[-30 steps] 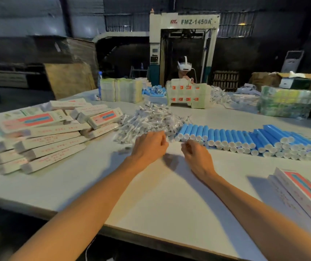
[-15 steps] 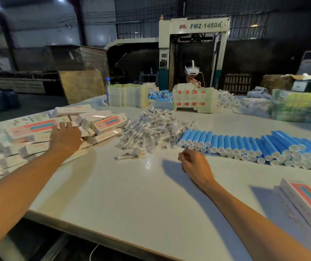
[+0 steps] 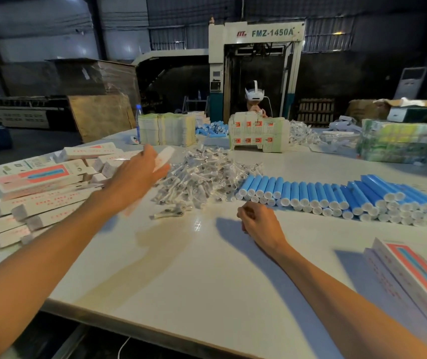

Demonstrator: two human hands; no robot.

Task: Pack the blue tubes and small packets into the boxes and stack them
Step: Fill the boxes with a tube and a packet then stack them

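My left hand grips a white box, blurred by motion, above the table between the heap of white and pink boxes and the pile of small clear packets. Blue tubes lie in a long row at the right. In front of the row's left end, my right hand rests on the white table with its fingers curled under. Nothing shows in it. A few boxes lie stacked at the near right edge.
Across the table a person wearing a headset handles a stack of flat cartons. Carton bundles, a water bottle and wrapped packs stand along the far side. A large machine stands behind.
My left hand went from the packet pile to the box heap at the left, took a box and is swinging back right with it. My right hand stayed curled on the table.
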